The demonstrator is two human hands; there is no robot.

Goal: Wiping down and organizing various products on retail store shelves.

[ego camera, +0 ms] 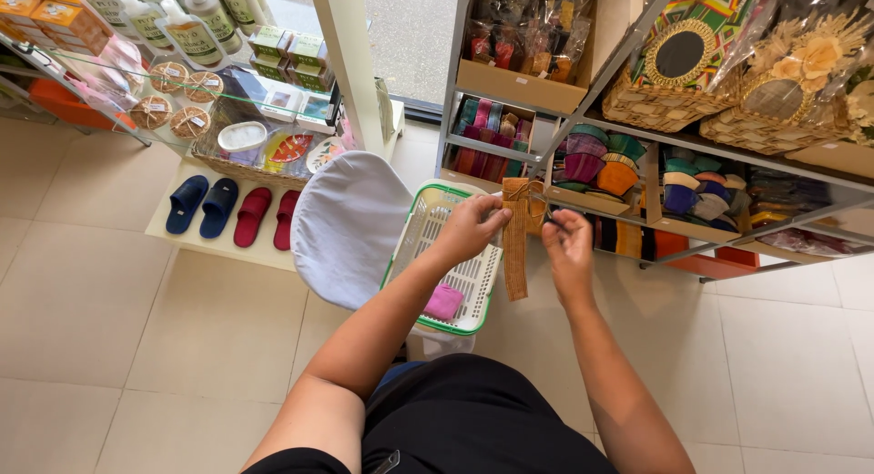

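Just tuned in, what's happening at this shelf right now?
A person stands in a shop aisle and holds a long woven orange strip up in front of them. The left hand grips its top edge, and the right hand pinches a thin tie at that top. The strip hangs over a white and green plastic basket that has a pink item in it. Ahead is a metal shelf stocked with colourful woven goods.

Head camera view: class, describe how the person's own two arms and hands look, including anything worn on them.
Both forearms are bare from above the elbow down. The left hand and the right hand are bare too: no gloves, and no watch, bracelet or ring can be made out. No sleeve reaches the forearms; black clothing shows only at the body below.
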